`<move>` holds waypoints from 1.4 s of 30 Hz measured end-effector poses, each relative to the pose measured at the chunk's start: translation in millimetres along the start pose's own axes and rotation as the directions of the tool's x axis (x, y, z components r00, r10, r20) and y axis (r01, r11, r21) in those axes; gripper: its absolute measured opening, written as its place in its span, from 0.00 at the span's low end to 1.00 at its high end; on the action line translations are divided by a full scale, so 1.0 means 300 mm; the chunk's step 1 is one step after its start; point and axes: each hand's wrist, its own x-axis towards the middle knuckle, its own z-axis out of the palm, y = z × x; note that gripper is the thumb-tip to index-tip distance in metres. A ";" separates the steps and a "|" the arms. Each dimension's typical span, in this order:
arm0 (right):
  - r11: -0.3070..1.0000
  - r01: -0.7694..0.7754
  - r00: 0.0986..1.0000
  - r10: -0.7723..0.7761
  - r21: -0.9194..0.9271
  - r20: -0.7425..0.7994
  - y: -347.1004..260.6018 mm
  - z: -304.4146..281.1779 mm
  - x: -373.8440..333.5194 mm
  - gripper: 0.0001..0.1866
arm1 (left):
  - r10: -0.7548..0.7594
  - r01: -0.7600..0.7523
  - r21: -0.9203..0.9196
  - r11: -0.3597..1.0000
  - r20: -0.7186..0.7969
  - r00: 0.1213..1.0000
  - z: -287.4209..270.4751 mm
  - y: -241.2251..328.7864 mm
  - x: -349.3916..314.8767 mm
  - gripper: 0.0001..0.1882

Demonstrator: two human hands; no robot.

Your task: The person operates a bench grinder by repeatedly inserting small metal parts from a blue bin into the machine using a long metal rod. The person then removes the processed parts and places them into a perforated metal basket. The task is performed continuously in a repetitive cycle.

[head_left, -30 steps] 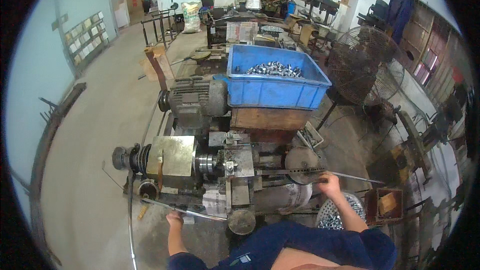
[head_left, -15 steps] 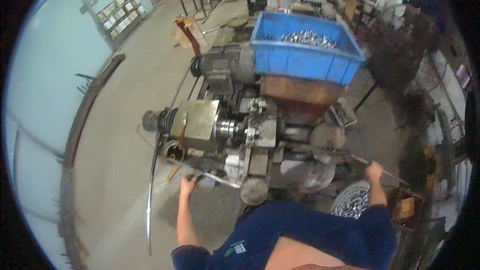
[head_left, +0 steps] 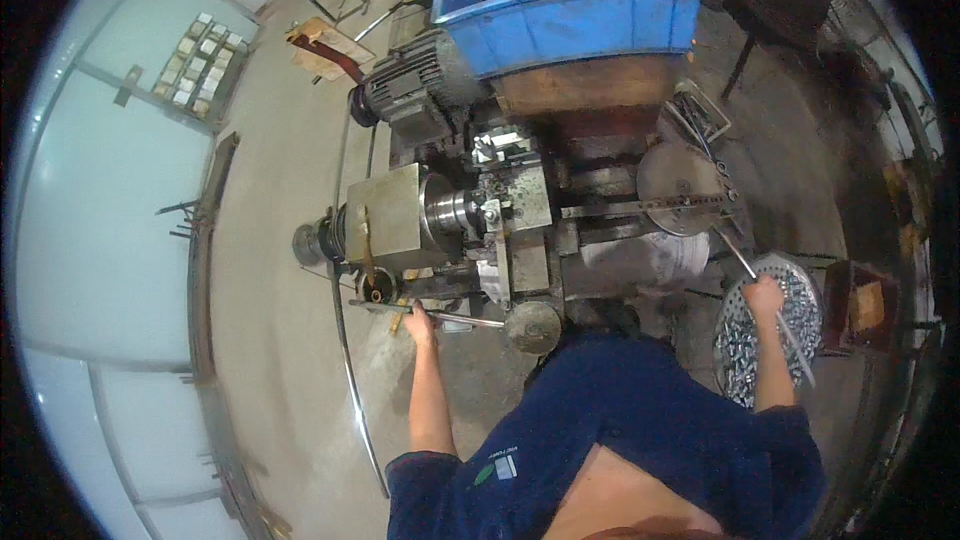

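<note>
My left hand (head_left: 420,324) is closed on the thin steel lever (head_left: 470,321) that runs left from a round hub (head_left: 534,328) at the front of a small lathe. Over on the right, my right hand (head_left: 763,296) wraps round a long metal rod handle (head_left: 735,251), which slants down from a round plate (head_left: 682,190) at the lathe's right end. Between the hands lie the lathe's spindle (head_left: 448,212) and its tool slide (head_left: 524,195). Any workpiece in the spindle is too small to make out.
A blue bin (head_left: 590,30) of small metal parts stands on a wooden box (head_left: 590,92) behind the lathe. Beneath my right forearm sits a perforated basket (head_left: 728,325) of shiny parts, beside a brown box (head_left: 850,285). A motor (head_left: 410,85) and a long rod (head_left: 352,380) are at left.
My view has shifted, so the lathe and bin sit higher. My left hand, apart from the lever before, now grips it. My right hand stays on its rod, which slants more steeply.
</note>
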 end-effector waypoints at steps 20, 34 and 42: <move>0.990 0.080 0.997 -0.080 0.115 -0.002 -0.024 -0.074 0.010 0.15 | -0.041 0.032 0.173 0.984 0.045 0.998 -0.041 0.031 -0.017 0.22; 0.998 0.067 0.964 -0.060 0.018 -0.261 -0.249 -0.103 0.258 0.40 | -0.007 0.047 -0.132 0.990 0.288 0.958 -0.191 0.010 -0.027 0.22; 0.907 0.205 0.978 -0.175 0.369 -0.114 -0.257 0.008 -0.091 0.26 | 0.178 -0.360 0.788 0.499 0.314 0.933 -0.177 -0.281 0.190 0.22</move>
